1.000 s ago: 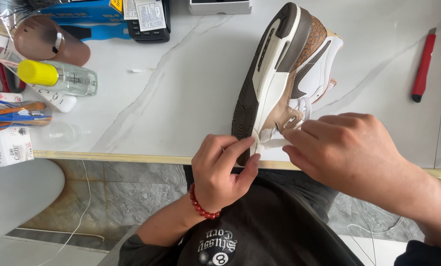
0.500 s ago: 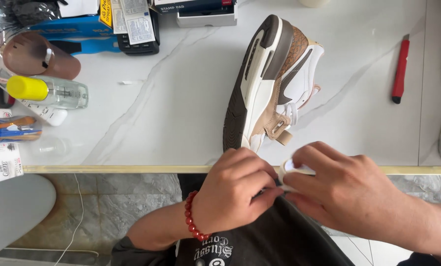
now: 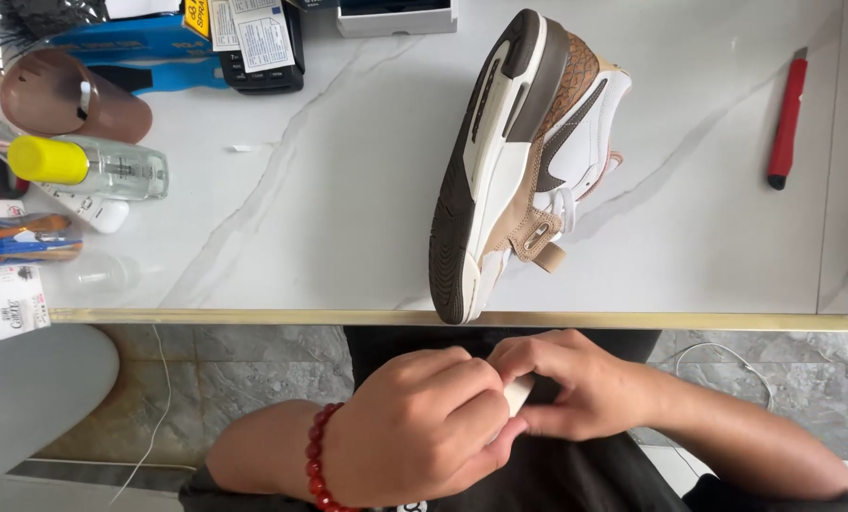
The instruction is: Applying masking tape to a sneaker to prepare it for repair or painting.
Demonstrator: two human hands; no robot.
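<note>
While both hands meet below the bench edge:
Hands: left hand and right hand, fingers pinching a small white piece.
Sneaker: on its side at 12 o'clock.
Red cutter: 2 o'clock.
Yellow-capped bottle: 10 o'clock.

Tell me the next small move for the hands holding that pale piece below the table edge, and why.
Probably bring the small pale piece back up to the sneaker. Both the left hand and right hand pinch it off the marble table, while the shoe lies on its side, unheld, its end at the table edge.
</note>
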